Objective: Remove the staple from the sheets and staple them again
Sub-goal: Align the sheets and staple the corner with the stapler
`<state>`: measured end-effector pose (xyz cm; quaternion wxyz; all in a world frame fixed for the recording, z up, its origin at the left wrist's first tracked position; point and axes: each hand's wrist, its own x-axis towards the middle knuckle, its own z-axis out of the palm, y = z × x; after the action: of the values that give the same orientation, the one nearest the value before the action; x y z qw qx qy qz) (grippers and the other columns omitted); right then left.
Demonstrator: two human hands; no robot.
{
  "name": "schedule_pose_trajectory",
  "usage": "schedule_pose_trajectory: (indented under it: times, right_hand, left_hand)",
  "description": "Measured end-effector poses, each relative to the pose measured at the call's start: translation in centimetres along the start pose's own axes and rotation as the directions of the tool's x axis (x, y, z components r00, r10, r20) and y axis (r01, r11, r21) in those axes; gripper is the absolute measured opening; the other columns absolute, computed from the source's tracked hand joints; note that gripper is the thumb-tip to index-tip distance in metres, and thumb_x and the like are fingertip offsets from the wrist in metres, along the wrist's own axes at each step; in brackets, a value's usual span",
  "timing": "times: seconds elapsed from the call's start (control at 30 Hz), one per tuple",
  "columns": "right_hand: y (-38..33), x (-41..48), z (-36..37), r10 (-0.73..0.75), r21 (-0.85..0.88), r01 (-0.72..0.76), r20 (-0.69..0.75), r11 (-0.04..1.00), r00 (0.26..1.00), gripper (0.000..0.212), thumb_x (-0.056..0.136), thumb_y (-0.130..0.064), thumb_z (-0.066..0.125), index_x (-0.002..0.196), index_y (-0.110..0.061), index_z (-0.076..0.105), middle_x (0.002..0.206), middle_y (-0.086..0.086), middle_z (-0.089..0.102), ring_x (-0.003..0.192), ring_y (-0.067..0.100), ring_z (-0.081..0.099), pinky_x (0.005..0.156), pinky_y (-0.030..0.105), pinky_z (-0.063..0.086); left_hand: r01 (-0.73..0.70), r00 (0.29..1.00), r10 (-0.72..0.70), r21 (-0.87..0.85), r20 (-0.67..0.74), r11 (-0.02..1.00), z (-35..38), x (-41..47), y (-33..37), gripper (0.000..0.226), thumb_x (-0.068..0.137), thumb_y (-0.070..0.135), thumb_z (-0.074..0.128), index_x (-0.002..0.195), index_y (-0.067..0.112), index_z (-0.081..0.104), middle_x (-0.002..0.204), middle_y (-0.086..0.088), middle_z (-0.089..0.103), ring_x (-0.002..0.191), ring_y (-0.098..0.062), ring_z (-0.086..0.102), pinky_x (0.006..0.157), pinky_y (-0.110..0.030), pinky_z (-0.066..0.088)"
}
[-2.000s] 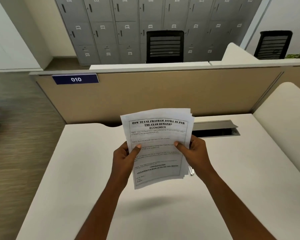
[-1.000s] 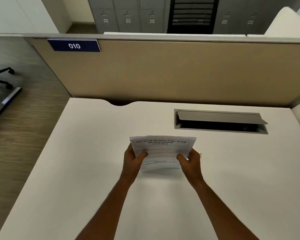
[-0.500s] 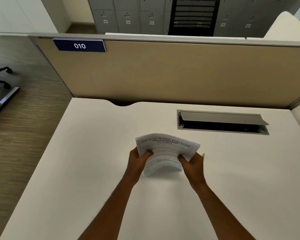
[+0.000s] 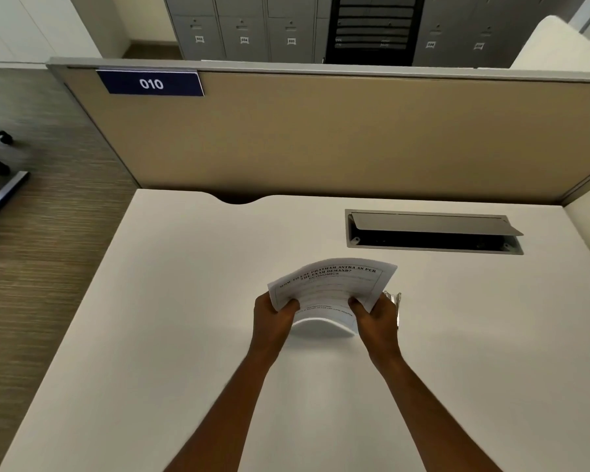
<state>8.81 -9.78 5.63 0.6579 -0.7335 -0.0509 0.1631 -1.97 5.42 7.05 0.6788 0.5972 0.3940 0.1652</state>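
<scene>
So, left hand (image 4: 273, 315) and right hand (image 4: 377, 318) each pinch the sheets (image 4: 331, 284), bowed upward over the desk (image 4: 184, 301). Fingers hidden beneath paper. Shiny metal piece (image 4: 394, 298) behind right hand, mostly covered, unidentifiable.

Before me lies a white rectangular desk top (image 4: 184, 301), with a grey metal cable hatch (image 4: 433, 224) at 1 o'clock, a tan fabric partition panel (image 4: 355, 137) beyond at 12, and a navy rectangular plate reading 010 (image 4: 150, 83) at 11 o'clock.
</scene>
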Motion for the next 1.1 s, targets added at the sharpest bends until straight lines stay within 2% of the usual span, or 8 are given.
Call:
schedule_pose_trajectory:
  times: [0.1, 0.27, 0.33, 0.5, 0.67, 0.77, 0.9, 1.1]
  right_hand:
    - [0.6, -0.1, 0.0, 0.013, -0.014, -0.013, 0.019, 1.000, 1.000, 0.027, 0.090, 0.002, 0.064, 0.112, -0.013, 0.065, 0.106, 0.002, 0.071, 0.101, 0.013, 0.067, 0.085, 0.024, 0.056]
    - [2.2, 0.0, 0.2, 0.074, -0.052, -0.071, 0.053, 0.996, 0.996, 0.036, 0.089, 0.001, 0.064, 0.122, -0.013, 0.062, 0.114, 0.003, 0.070, 0.109, 0.019, 0.065, 0.095, 0.039, 0.056]
    - [2.2, 0.1, 0.2, 0.071, -0.055, -0.068, 0.069, 0.996, 0.995, 0.038, 0.089, 0.001, 0.064, 0.124, -0.012, 0.061, 0.115, 0.004, 0.070, 0.110, 0.020, 0.065, 0.094, 0.039, 0.057]
    - [1.7, 0.2, -0.1, 0.042, -0.048, -0.038, 0.067, 0.998, 0.997, 0.039, 0.087, 0.005, 0.063, 0.123, -0.010, 0.061, 0.114, 0.006, 0.070, 0.108, 0.020, 0.066, 0.089, 0.030, 0.057]
    - [1.9, 0.2, -0.4, 0.032, -0.083, -0.022, 0.117, 0.996, 0.993, 0.034, 0.089, -0.001, 0.066, 0.119, -0.016, 0.063, 0.112, 0.000, 0.070, 0.107, 0.015, 0.065, 0.078, 0.015, 0.056]
    - [1.2, 0.6, -1.0, -0.022, -0.105, 0.032, 0.097, 0.994, 0.995, 0.029, 0.087, 0.001, 0.067, 0.111, -0.015, 0.067, 0.107, -0.001, 0.072, 0.105, 0.015, 0.067, 0.083, 0.020, 0.055]
    - [0.3, 1.3, -1.0, -0.044, -0.102, 0.059, 0.144, 0.993, 0.989, 0.028, 0.087, 0.007, 0.062, 0.106, -0.012, 0.069, 0.103, 0.004, 0.074, 0.100, 0.015, 0.069, 0.083, 0.027, 0.057]
    - [-1.0, 2.0, -0.6, -0.115, -0.055, 0.121, 0.113, 0.991, 0.987, 0.022, 0.090, 0.006, 0.061, 0.105, -0.006, 0.070, 0.100, 0.007, 0.075, 0.095, 0.015, 0.071, 0.078, 0.024, 0.057]
  left_hand:
    - [0.008, 1.000, -0.008, 0.024, 0.010, 1.000, -0.1, 0.0, 0.0, 0.028, 0.072, 0.011, 0.060, 0.094, 0.017, 0.076, 0.091, -0.009, 0.077, 0.091, -0.030, 0.073, 0.081, -0.046, 0.061]
    - [0.037, 0.999, -0.039, 0.098, 0.012, 0.995, -0.1, 0.3, -1.1, 0.027, 0.067, 0.013, 0.059, 0.090, 0.014, 0.072, 0.087, -0.017, 0.072, 0.082, -0.026, 0.065, 0.072, -0.052, 0.059]
    - [0.050, 0.999, -0.052, 0.109, 0.008, 0.993, -0.1, 0.5, -1.2, 0.024, 0.066, 0.014, 0.058, 0.087, 0.011, 0.069, 0.082, -0.016, 0.068, 0.081, -0.024, 0.060, 0.069, -0.046, 0.054]
    - [0.032, 0.999, -0.031, 0.075, -0.010, 0.997, -0.2, 0.2, 0.1, 0.028, 0.066, 0.010, 0.056, 0.088, 0.011, 0.073, 0.093, -0.022, 0.073, 0.084, -0.026, 0.067, 0.078, -0.048, 0.061]
    - [0.050, 0.999, -0.052, 0.119, 0.008, 0.992, -0.7, 0.4, -0.9, 0.029, 0.066, 0.012, 0.057, 0.089, 0.016, 0.074, 0.093, -0.017, 0.075, 0.093, -0.037, 0.071, 0.083, -0.061, 0.059]
    - [0.011, 1.000, -0.015, 0.156, 0.025, 0.988, -1.4, 0.9, -1.4, 0.027, 0.067, 0.013, 0.056, 0.089, 0.017, 0.072, 0.094, -0.023, 0.072, 0.087, -0.037, 0.068, 0.082, -0.064, 0.055]
    - [0.007, 0.998, -0.017, 0.149, 0.063, 0.989, -1.5, 1.2, -0.2, 0.033, 0.066, 0.010, 0.056, 0.093, 0.014, 0.074, 0.097, -0.014, 0.076, 0.099, -0.035, 0.070, 0.085, -0.054, 0.059]
    - [-0.025, 0.998, 0.022, 0.047, 0.063, 0.999, -0.7, 1.2, 1.3, 0.027, 0.070, 0.011, 0.058, 0.085, 0.024, 0.075, 0.087, 0.001, 0.077, 0.087, -0.013, 0.073, 0.077, -0.032, 0.061]
